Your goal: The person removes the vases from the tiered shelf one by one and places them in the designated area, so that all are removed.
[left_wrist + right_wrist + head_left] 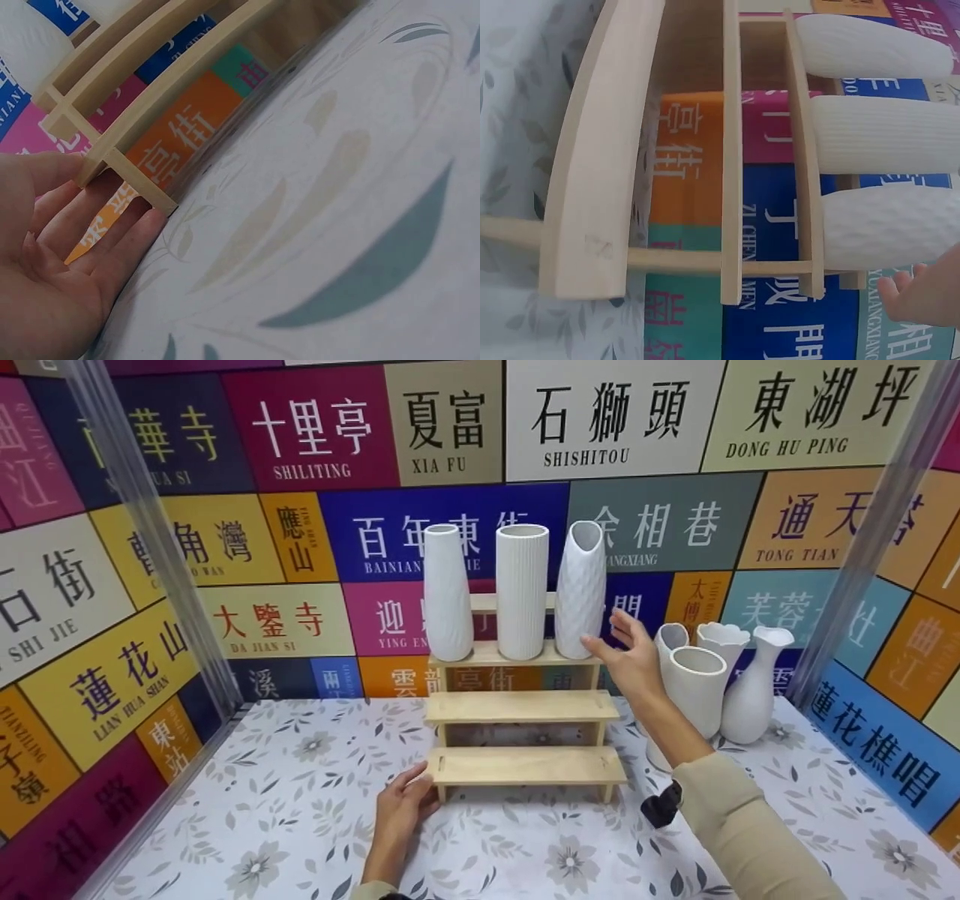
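A stepped wooden display stand (523, 765) rises in tiers, with three tall white vases in a row on an upper tier. On the left is a smooth, slim vase (448, 592), in the middle a ribbed cylindrical vase (521, 594), and on the right a textured vase (580, 596) with a slanted mouth. My left hand (401, 810) holds the lowest tier's left end; in the left wrist view the thumb meets the board's corner and the fingers reach behind the leg. My right hand (631, 656) is beside the right vase's base, fingers spread and thumb close to it.
Several more white vases stand right of the stand, among them a wide cylindrical vase (697, 690) and a narrow-necked vase (752, 690). A floral cloth (315, 840) covers the table. Behind is a wall of coloured signs (442, 427), with clear upright posts (862, 532) at both sides.
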Tool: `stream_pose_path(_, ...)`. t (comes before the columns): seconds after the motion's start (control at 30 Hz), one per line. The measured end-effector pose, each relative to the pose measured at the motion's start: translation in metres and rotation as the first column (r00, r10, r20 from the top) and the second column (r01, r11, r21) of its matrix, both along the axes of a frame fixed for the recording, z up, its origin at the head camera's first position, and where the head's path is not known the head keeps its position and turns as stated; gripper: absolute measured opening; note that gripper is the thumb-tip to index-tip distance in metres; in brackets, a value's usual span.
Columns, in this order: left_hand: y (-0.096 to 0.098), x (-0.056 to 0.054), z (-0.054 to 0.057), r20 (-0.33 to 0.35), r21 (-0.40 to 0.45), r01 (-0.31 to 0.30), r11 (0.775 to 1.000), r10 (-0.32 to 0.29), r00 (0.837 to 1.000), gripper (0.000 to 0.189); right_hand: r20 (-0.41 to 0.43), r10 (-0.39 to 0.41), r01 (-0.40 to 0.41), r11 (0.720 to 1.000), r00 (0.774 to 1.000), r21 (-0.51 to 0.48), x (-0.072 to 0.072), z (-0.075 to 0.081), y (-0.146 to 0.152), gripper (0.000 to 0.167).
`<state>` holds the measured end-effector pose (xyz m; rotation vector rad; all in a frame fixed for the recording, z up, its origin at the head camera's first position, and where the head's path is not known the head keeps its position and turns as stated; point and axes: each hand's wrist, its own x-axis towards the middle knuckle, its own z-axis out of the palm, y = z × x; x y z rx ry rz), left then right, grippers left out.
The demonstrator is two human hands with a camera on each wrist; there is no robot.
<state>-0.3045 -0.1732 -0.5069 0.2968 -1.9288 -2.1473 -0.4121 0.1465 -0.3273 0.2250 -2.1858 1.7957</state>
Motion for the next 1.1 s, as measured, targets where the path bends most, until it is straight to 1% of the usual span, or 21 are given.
stream_pose_path(0.13, 0.001, 0.000, 0.000, 0.007, -0.003, -0.002, 1.000, 0.002, 1.000, 0.047, 0.001, -0.028, 0.028, 0.998, 1.000, 0.048, -0.009, 0.001, -0.003, 0.084)
stream_pose_path(0.27, 0.000, 0.000, 0.000, -0.008, -0.010, 0.007, 1.000, -0.007, 1.000, 0.048, 0.003, -0.062, 0.061, 0.996, 0.998, 0.072, -0.020, 0.002, -0.005, 0.089)
stream_pose_path(0.37, -0.001, 0.000, -0.001, -0.016, -0.020, 0.011, 1.000, -0.011, 1.000, 0.049, 0.004, -0.070, 0.069, 0.994, 0.998, 0.090, -0.027, 0.002, -0.006, 0.093)
stream_pose_path(0.47, 0.000, 0.000, -0.001, -0.005, -0.027, 0.009, 1.000, -0.009, 1.000, 0.048, 0.004, -0.071, 0.071, 0.993, 0.997, 0.097, -0.033, 0.001, -0.007, 0.095)
stream_pose_path(0.6, 0.001, -0.001, 0.000, 0.005, -0.025, -0.003, 1.000, 0.004, 1.000, 0.046, 0.027, -0.085, 0.082, 0.990, 0.996, 0.117, -0.040, 0.000, -0.007, 0.098)
stream_pose_path(0.7, 0.003, -0.001, 0.000, -0.001, -0.027, 0.002, 1.000, -0.002, 1.000, 0.046, 0.037, -0.100, 0.094, 0.987, 0.994, 0.130, -0.044, 0.000, -0.006, 0.100)
stream_pose_path(0.97, 0.001, -0.002, 0.000, -0.002, -0.025, 0.016, 1.000, -0.016, 1.000, 0.048, -0.003, -0.073, 0.073, 0.993, 0.997, 0.091, -0.056, 0.003, -0.011, 0.102)
stream_pose_path(1.1, -0.001, -0.002, -0.003, 0.011, -0.033, -0.001, 0.999, 0.001, 1.000, 0.047, 0.003, -0.054, 0.054, 0.996, 0.999, 0.077, -0.059, 0.000, -0.017, 0.103)
